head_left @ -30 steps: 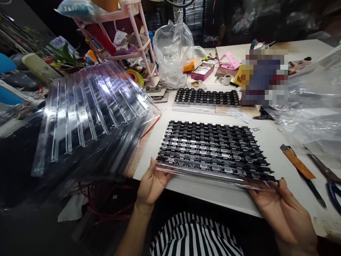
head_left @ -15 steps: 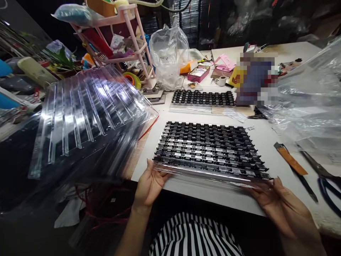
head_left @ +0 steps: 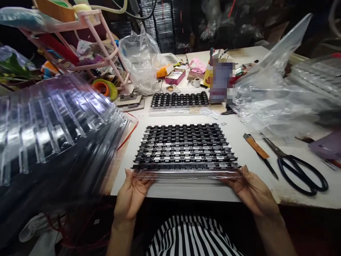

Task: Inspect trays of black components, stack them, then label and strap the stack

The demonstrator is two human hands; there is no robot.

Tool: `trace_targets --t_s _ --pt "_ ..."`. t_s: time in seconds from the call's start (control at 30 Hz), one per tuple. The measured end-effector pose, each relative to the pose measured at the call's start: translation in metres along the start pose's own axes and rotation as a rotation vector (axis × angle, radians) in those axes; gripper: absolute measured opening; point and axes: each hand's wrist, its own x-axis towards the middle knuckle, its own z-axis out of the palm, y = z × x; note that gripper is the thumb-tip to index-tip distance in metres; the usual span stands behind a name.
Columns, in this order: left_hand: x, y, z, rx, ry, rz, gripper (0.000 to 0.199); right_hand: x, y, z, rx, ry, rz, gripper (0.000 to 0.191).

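Note:
A clear plastic tray (head_left: 186, 174) lies before me, filled with rows of small black parts (head_left: 183, 149) that look like connectors. At its near left corner my left hand (head_left: 131, 195) grips the rim, thumb on top and fingers underneath. My right hand (head_left: 252, 190) pinches the near right corner the same way. Some fingertips are hidden beneath the tray or blurred through the plastic. Farther back on the white table (head_left: 165, 190), a second set of black parts (head_left: 179, 99) rests on clear plastic.
Clear ribbed trays (head_left: 53, 117) are piled at left beside a pink rack (head_left: 106, 46). To the right lie scissors (head_left: 298, 170), a blade with an orange handle (head_left: 257, 147) and a large clear plastic bag (head_left: 274, 103). Tape rolls (head_left: 101, 89) sit near the rack.
My view has swung right, so the scene sits farther left. The tray's near edge now looks level instead of slanting. Both hands keep their hold on its corners.

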Motion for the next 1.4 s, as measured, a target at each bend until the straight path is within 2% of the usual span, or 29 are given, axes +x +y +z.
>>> trace_targets --t_s 0.17,0.3,0.43,0.53,0.73,0.97,1.2,1.4 --pt "0.002 0.002 0.000 -0.015 -0.001 -0.002 0.053 0.000 -0.002 0.002 0.006 -0.061 -0.002 0.031" --pt "0.004 0.003 0.006 -0.024 0.133 -0.026 0.057 0.001 -0.002 0.004 0.035 -0.091 -0.001 0.030" --pt "0.005 0.004 0.013 -0.021 0.296 -0.043 0.052 0.003 -0.003 0.006 0.035 -0.101 -0.003 0.030" --pt "0.006 0.005 0.016 -0.010 0.338 -0.036 0.050 0.003 -0.003 0.007 0.013 -0.110 -0.012 0.030" --pt "0.006 0.006 0.013 0.021 0.258 -0.031 0.054 0.002 -0.004 0.008 0.008 -0.113 -0.021 0.030" --pt "0.005 0.005 0.012 0.016 0.183 -0.006 0.054 0.000 -0.003 0.011 0.017 -0.055 -0.040 0.030" --pt "0.000 0.009 0.012 -0.004 0.110 -0.003 0.055 -0.003 -0.008 0.019 -0.260 0.089 -0.144 0.039" --pt "-0.001 0.009 0.006 -0.056 0.029 0.015 0.055 -0.002 -0.002 0.016 -0.268 0.075 -0.244 0.040"
